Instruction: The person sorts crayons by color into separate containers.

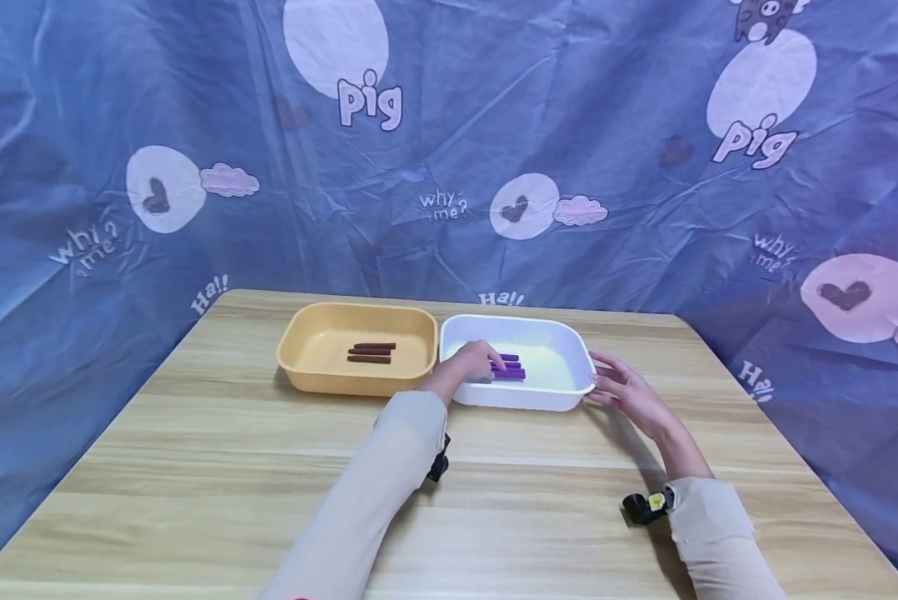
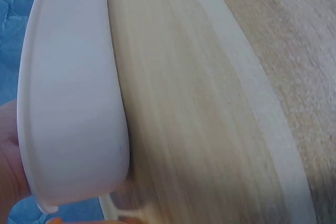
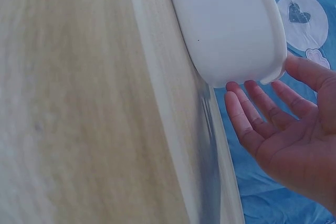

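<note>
In the head view my left hand (image 1: 473,364) reaches into the white plastic tub (image 1: 455,332) from its left side. One extended finger is at the left ends of several purple crayons (image 1: 509,374), which lie side by side on the tub's floor. The thumb and other fingers are hidden, so a grip cannot be made out. At the tub's right end, my right hand (image 3: 294,140) has its fingers extended; its thumb touches the rim and the fingertips are at the end wall. The left wrist view shows mainly the tub's outer wall (image 2: 73,87).
Left of the white tub, close beside it, stands a yellow tub (image 1: 344,384) holding 3 brown crayons (image 1: 370,359) in a row. Both tubs are near the back of the wooden table (image 1: 194,483). A blue printed cloth (image 1: 449,150) hangs behind.
</note>
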`<state>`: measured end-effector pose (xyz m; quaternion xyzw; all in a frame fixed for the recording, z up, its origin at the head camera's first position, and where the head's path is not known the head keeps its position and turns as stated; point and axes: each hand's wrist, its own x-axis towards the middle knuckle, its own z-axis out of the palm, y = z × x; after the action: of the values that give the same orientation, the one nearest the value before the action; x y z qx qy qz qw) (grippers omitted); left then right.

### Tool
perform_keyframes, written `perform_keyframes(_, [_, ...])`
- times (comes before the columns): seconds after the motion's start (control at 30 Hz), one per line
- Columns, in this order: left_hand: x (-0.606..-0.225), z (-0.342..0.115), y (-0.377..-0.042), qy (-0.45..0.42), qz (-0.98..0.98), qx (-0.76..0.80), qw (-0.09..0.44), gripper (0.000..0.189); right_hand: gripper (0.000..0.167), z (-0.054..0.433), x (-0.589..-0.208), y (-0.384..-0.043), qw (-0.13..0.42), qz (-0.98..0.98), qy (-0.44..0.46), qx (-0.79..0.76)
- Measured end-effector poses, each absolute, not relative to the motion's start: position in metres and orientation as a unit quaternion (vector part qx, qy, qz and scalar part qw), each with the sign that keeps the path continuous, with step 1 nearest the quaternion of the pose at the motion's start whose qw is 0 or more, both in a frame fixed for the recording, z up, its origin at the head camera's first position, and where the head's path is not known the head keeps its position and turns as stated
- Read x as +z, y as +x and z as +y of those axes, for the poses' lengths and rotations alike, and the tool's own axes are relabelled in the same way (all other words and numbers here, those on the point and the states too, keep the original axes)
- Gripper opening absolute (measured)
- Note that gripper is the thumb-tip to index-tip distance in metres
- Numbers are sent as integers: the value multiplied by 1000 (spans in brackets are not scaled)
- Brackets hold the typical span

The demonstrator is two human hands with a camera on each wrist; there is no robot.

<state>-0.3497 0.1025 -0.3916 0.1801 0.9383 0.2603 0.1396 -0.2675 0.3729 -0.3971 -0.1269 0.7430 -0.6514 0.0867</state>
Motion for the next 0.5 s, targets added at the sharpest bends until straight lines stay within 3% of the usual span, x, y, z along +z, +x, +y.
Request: perform_keyframes(0.5, [-379, 94, -327, 174, 945, 261, 87, 29, 58, 372, -395, -268, 86, 758, -131, -633])
